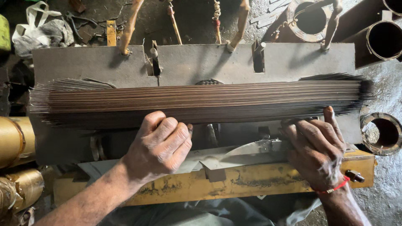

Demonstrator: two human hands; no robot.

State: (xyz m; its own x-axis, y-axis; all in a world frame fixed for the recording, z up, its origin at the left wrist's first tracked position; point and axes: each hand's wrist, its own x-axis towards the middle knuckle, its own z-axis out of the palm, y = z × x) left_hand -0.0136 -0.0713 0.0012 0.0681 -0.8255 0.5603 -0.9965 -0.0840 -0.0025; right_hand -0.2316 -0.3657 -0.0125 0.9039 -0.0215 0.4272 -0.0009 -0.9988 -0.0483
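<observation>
A long flat stack of thin dark metal strips (201, 100) lies across a grey metal plate (192, 62), its ends fanning out at both sides. My left hand (161, 144) curls against the near edge of the stack around its middle, fingers bent. At the stack's right near edge rests my right hand (316, 150), fingers spread over it; a red thread circles that wrist. Below the hands runs a worn yellow metal frame (251, 180) with a pale bent metal piece (251, 148) on it.
Brass-coloured tubes (16, 142) lie at the left. Rusty pipes (383, 39) and a ring (381, 134) sit at the right. Several rods (130, 25) rise from the plate's far edge. A white bag and rag (39, 31) lie on the dirty floor at top left.
</observation>
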